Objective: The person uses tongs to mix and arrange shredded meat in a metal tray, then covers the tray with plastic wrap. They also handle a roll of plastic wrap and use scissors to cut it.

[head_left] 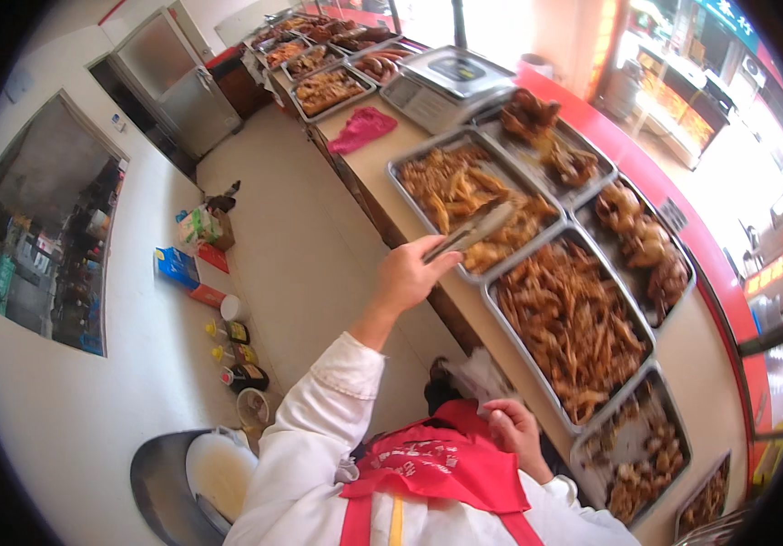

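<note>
My left hand [412, 273] grips a pair of metal tongs [473, 228], blurred, whose tips are over a metal tray [425, 222] of browned cooked meat pieces. It cannot be told whether the tips hold any food. My right hand [516, 433] is low, beside the red apron [425, 454], its fingers curled with a small, thin, pale piece at the fingertips. A whitish plastic bag [484, 372] lies just beyond it by the counter edge. Nearer on the counter is a larger tray [535, 379] heaped with thin brown pieces that look like poultry feet.
A tray of whole cooked birds [644, 235], one of poultry pieces [548, 143] and one of small dark pieces [637, 471] share the counter [692, 362]. Farther along are a pink cloth [362, 130], a weighing scale [432, 95] and more trays. Bottles [245, 375] and boxes stand by the wall.
</note>
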`<state>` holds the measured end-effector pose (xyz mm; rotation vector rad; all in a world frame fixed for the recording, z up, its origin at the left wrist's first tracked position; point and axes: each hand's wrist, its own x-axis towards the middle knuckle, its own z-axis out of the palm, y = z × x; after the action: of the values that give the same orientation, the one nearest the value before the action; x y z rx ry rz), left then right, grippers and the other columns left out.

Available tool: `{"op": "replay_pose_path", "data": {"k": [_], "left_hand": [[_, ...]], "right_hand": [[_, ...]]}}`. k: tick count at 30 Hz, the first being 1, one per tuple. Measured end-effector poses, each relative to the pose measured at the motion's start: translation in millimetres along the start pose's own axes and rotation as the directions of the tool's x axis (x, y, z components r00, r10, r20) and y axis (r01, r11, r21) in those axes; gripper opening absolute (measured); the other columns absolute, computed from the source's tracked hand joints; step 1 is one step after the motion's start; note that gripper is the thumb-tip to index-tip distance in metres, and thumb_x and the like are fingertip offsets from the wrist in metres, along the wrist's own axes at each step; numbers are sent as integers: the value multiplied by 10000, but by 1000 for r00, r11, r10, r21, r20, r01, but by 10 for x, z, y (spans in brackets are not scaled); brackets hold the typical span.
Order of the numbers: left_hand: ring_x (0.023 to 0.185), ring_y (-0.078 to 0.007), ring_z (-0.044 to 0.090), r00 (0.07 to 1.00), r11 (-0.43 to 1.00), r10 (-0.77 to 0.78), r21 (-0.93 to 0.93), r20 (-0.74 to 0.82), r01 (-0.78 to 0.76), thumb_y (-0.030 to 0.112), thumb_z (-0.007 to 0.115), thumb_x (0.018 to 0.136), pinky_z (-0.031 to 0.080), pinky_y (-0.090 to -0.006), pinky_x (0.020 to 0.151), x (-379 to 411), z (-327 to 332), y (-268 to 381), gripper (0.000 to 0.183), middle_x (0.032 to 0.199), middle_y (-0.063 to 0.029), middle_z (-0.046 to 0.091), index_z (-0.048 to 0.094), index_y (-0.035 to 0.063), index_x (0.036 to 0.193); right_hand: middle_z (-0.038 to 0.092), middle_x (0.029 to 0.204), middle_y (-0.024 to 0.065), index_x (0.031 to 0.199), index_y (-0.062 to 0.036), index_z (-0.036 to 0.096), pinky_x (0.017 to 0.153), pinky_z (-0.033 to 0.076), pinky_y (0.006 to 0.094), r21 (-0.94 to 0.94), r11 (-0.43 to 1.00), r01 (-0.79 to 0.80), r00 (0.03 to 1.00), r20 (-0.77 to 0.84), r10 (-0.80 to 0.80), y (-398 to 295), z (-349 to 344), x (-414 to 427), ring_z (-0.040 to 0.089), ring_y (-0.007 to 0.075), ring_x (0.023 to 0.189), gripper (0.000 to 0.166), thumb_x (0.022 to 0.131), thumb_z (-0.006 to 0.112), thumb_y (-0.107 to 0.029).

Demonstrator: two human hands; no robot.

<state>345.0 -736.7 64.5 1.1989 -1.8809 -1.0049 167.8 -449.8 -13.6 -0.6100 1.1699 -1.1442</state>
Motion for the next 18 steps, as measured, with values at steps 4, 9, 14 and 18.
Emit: {"op": "replay_pose_path", "data": {"k": [4, 9, 14, 18], "left_hand": [[750, -163, 639, 989, 998, 14, 58, -148, -6, 349, 753, 877, 506, -323, 704, 894, -851, -501, 398, 853, -108, 719, 712, 13, 1086], [783, -194, 672, 956, 966, -29, 237, -291, 101, 412, 751, 859, 515, -365, 726, 1887, -2019, -1291, 455, 872, -109, 733, 720, 20, 1087], [810, -216, 690, 925, 892, -134, 364, -355, 268, 503, 710, 856, 514, -362, 715, 2953, -3061, -1968, 461, 878, -96, 731, 739, 103, 1084], [805, -248, 693, 911, 841, -206, 412, -357, 352, 545, 667, 864, 511, -372, 695, 3962, -3681, -2567, 454, 872, -77, 727, 741, 161, 1095]], "right_hand": [[598, 805, -21, 1166, -10, 635, 601, 437, 197, -11, 999, 35, 991, 126, -33, -121, 427, 995, 536, 45, 662, 213, 993, 602, -129], [627, 821, 4, 1158, 1, 635, 608, 449, 201, -65, 998, 17, 999, 35, -15, -500, 736, 1645, 566, 57, 682, 206, 984, 594, -102], [587, 750, -26, 1129, -14, 646, 550, 405, 188, -46, 999, -3, 961, -278, -10, -495, 963, 2233, 506, 39, 609, 187, 979, 602, -116], [571, 714, -19, 1104, -16, 640, 503, 375, 180, -19, 1000, 21, 900, -435, -27, -347, 1420, 2769, 494, 43, 564, 164, 991, 580, -119]]}}
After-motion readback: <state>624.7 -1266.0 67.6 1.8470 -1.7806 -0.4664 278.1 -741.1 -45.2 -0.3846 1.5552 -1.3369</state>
